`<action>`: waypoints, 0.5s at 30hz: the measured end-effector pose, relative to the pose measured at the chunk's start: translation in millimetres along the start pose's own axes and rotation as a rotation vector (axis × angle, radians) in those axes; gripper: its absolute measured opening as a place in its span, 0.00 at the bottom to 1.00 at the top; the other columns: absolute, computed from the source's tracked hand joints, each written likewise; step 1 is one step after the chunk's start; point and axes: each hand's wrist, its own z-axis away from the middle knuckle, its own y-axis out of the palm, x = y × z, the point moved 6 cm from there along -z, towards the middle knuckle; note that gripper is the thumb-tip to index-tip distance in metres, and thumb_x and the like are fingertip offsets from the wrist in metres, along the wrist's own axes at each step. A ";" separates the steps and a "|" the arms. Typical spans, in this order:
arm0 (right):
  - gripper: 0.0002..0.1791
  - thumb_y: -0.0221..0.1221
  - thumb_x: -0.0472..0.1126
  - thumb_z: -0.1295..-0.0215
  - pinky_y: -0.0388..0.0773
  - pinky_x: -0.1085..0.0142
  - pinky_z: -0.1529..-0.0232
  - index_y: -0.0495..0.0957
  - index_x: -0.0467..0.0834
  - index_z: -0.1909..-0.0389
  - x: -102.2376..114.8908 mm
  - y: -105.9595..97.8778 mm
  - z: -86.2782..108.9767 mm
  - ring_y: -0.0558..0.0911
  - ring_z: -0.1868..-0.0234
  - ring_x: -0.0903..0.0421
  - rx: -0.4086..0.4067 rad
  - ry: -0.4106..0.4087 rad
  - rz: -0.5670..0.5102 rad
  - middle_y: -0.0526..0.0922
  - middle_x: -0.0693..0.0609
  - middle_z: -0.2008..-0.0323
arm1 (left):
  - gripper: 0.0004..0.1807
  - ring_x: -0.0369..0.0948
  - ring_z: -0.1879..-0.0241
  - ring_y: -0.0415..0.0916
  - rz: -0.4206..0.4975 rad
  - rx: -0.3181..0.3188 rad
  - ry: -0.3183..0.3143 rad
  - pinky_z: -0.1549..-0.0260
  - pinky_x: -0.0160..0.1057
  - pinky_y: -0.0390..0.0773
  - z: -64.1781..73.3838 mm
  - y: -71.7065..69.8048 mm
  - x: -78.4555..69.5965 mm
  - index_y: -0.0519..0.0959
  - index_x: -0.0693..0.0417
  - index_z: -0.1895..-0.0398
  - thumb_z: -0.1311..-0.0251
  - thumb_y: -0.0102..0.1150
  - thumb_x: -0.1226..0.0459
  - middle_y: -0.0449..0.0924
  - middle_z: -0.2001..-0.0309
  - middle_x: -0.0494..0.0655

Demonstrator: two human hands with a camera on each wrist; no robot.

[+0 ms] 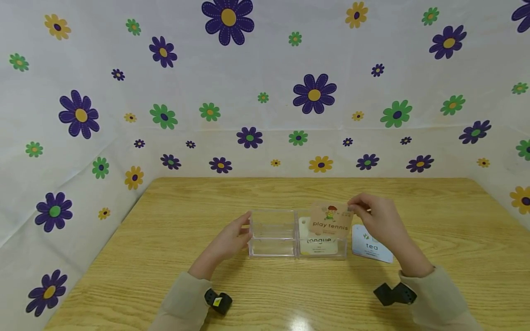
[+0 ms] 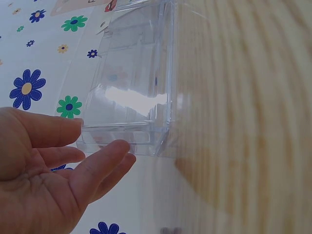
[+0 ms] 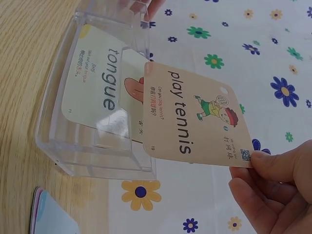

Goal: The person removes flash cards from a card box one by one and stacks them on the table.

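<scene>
My right hand (image 1: 378, 221) pinches the corner of a peach flashcard (image 3: 190, 117) reading "play tennis", tilted over the right compartment of a clear plastic box (image 1: 273, 247). Inside that compartment stands a pale "tongue" flashcard (image 3: 105, 80), partly covered by the peach one in the head view. At the box's left end is my left hand (image 1: 229, 240), its fingers nearly straight against the end wall. The left wrist view shows thumb and fingertips (image 2: 119, 146) at the clear wall. Through its transparent sides, the left compartment shows no card.
A light-blue "tea" flashcard (image 1: 371, 246) lies just right of the box; the right wrist view shows a small stack (image 3: 51, 214) there. Wood-grain table (image 1: 290, 289) lies beneath everything. A white flowered cloth (image 1: 265, 69) hangs behind and at the sides.
</scene>
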 end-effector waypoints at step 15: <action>0.04 0.54 0.28 0.42 0.77 0.59 0.71 0.77 0.33 0.69 -4.2 -4.4 -0.9 0.79 0.70 0.49 0.012 0.010 0.015 0.80 0.43 0.71 | 0.30 0.57 0.45 0.62 0.005 0.006 0.001 0.60 0.47 0.75 0.2 -0.6 0.9 0.48 0.66 0.34 0.39 0.44 0.74 0.58 0.41 0.65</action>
